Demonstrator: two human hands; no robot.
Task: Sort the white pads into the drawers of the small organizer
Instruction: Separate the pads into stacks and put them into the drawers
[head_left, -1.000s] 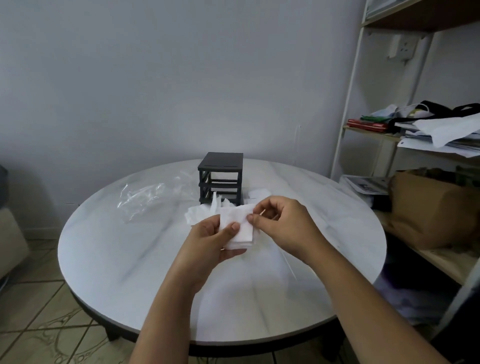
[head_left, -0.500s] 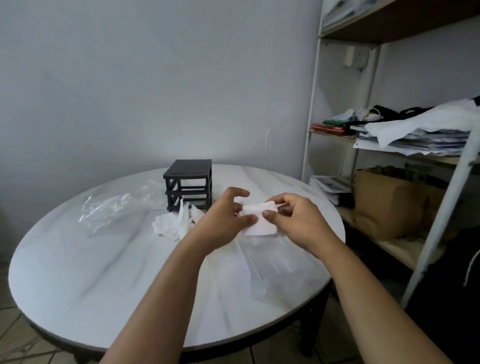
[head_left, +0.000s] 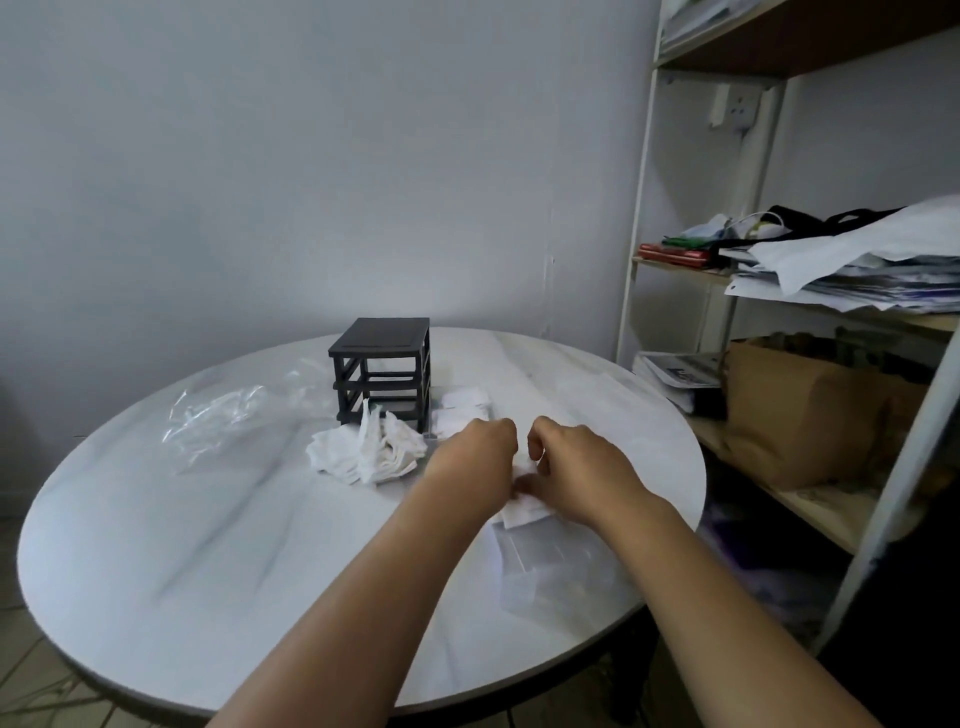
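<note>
1. My left hand and right hand meet close together, fingers curled, both pinching one white pad.
2. That pad is low over a clear drawer lying on the table.
3. The black organizer stands beyond, with a loose pad pile before it.

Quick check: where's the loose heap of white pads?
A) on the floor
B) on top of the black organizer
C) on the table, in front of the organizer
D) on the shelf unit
C: the heap of white pads lies on the table, right in front of the black organizer.
</note>
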